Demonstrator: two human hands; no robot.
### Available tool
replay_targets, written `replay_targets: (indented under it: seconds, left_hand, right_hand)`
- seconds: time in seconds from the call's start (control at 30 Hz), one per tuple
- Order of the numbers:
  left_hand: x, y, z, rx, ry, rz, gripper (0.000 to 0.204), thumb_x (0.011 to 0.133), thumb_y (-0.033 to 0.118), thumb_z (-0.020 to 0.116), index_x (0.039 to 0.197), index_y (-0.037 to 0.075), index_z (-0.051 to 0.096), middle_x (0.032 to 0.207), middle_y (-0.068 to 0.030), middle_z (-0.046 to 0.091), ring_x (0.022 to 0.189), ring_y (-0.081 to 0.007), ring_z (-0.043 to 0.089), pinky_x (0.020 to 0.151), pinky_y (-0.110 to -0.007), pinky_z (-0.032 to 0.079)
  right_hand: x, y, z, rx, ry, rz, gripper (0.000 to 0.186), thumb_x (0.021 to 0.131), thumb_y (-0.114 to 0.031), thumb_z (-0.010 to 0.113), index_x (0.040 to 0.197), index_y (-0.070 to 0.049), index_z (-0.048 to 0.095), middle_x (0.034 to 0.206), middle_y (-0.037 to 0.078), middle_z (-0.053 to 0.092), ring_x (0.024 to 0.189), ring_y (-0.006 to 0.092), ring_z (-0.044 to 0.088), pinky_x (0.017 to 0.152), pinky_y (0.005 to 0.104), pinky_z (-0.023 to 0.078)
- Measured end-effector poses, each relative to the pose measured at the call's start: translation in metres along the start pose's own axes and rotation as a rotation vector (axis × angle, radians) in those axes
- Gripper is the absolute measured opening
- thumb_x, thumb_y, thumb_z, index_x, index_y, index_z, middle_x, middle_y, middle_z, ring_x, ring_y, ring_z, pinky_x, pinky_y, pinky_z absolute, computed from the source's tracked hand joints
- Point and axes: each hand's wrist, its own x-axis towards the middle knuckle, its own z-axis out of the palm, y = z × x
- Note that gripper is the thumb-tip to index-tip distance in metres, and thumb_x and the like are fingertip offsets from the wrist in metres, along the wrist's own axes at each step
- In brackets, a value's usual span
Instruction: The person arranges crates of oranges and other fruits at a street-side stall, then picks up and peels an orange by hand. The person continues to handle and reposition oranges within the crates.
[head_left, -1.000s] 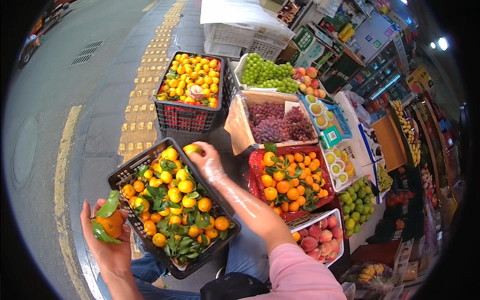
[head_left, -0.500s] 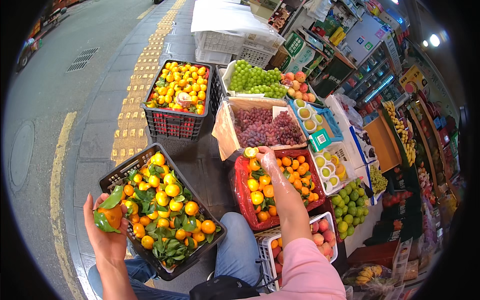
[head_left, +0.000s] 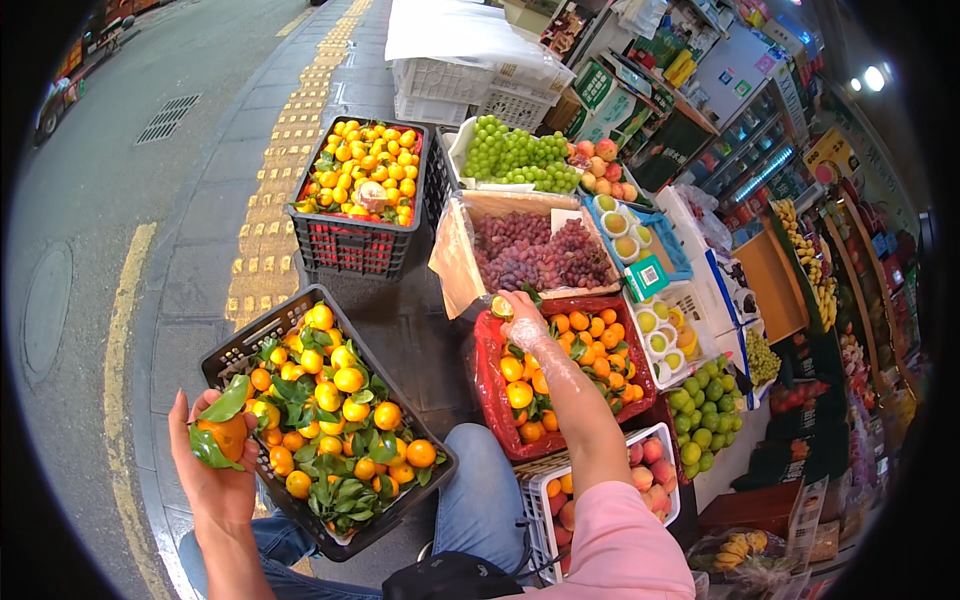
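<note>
My left hand (head_left: 213, 485) holds an orange mandarin (head_left: 224, 438) with broad green leaves, beside a black crate (head_left: 435, 465) of yellow-orange mandarins with leaves. My right hand (head_left: 523, 322), in a clear plastic glove, grips a small yellow citrus fruit (head_left: 501, 306), partly hidden by its fingers, over the back left of a red-lined crate (head_left: 488, 365) of orange mandarins. Just behind that hand is a paper-lined box (head_left: 453, 262) of red grapes.
A tall black crate (head_left: 350, 250) of small mandarins stands behind on the pavement (head_left: 200, 270). Rightward are green grapes (head_left: 508, 150), boxed apples and pears (head_left: 658, 335), limes (head_left: 705, 410), peaches (head_left: 655, 480) and shop shelves (head_left: 830, 280). The road (head_left: 90, 200) runs along the left.
My right hand has moved right from the black crate to above the red-lined crate, still with a fruit in its fingers. My left hand keeps hold of its mandarin.
</note>
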Motion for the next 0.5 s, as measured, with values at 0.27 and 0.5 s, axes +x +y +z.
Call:
replay_targets:
  seconds: [0.27,0.5]
  left_hand:
    - [0.001,0.0,-0.001,-0.002,-0.025,-0.019,0.035,0.098,0.048,0.057,0.102,0.014,0.063,0.091,-0.0054,0.07,0.074,-0.0191,0.07,0.051,-0.025,0.055]
    - [0.0,-0.001,0.001,0.02,-0.034,-0.017,0.036,0.098,0.05,0.057,0.101,0.014,0.062,0.092,-0.0047,0.07,0.075,-0.0189,0.069,0.052,-0.025,0.053]
  right_hand:
    - [0.002,-0.012,-0.005,-0.146,-0.191,0.084,0.077,0.075,-0.006,0.078,0.145,-0.018,0.048,0.134,0.019,0.052,0.128,0.0384,0.051,0.108,0.0419,0.044]
    - [0.0,0.004,-0.005,-0.178,-0.211,0.06,0.104,0.073,-0.012,0.082,0.159,-0.014,0.025,0.15,0.02,0.044,0.138,0.0391,0.042,0.114,0.0418,0.038]
